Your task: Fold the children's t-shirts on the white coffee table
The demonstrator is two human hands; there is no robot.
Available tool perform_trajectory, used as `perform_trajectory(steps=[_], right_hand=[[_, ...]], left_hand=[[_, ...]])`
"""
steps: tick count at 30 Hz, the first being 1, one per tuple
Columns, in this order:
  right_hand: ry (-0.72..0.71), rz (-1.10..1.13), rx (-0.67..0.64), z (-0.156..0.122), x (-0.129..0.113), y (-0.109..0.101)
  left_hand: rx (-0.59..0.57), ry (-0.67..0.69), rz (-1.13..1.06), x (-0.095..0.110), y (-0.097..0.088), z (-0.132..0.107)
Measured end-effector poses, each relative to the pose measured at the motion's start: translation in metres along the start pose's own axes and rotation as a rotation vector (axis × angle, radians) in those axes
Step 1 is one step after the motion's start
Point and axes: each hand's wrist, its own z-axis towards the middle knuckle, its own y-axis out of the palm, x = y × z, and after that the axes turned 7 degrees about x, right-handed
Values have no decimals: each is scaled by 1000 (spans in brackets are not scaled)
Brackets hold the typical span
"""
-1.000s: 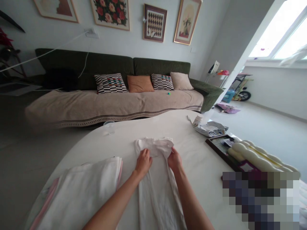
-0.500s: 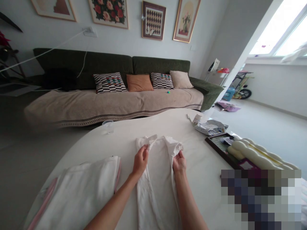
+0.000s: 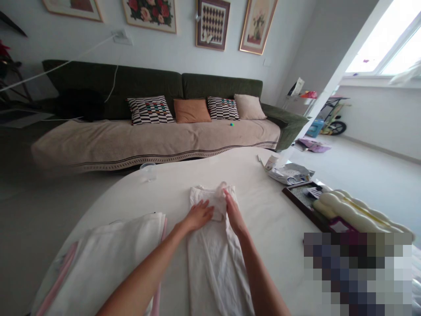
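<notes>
A long white garment [image 3: 213,259] lies lengthwise on the white table [image 3: 138,193], folded into a narrow strip. My left hand [image 3: 198,216] rests flat on its upper part, fingers spread. My right hand [image 3: 233,211] presses edge-on against the folded-in right side, touching the cloth near the collar end. Neither hand lifts the fabric. To the left lies a stack of folded white and pink cloth [image 3: 105,259].
A clear glass [image 3: 148,170] stands at the table's far edge. Packets and papers [image 3: 287,172], a dark tray [image 3: 304,199] and a cream wavy object [image 3: 358,213] sit at the right. Behind the table is a green sofa [image 3: 158,127] with cushions.
Half a second ago both hands held the garment's top edges apart. Now the sides are folded inward and both hands lie flat on the cloth, closer together.
</notes>
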Motion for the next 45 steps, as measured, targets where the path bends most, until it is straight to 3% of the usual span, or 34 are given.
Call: perform_trajectory(steps=[3, 8, 12, 16, 24, 28, 32, 37, 41, 45], right_hand=[[-39, -379, -182, -11, -8, 4], [-76, -848, -298, -28, -12, -1], [-111, -1103, -260, -43, -12, -1], [-133, -1258, -193, -62, -12, -3], [-153, -1301, -229, -107, -32, 6], [-64, -1287, -257, -148, -29, 17], [15, -1319, -150, -177, -28, 28], [61, -1258, -24, -201, -27, 37], [56, -991, 57, -225, -12, 24], [30, -1102, -34, -238, -22, -8]], left_hand=[[92, -101, -96, -5, -10, 16], [220, -287, -187, -5, -16, 40], [318, -320, -163, 0, -8, 54], [330, -213, -81, 2, -5, 60], [351, -42, 182, -4, -18, 37], [243, 18, 323, -14, -24, 18], [128, 8, 429, -24, -23, 10], [105, -16, 502, -26, -17, 11], [103, -8, 538, -30, -12, 10], [110, 6, 546, -27, -14, 8]])
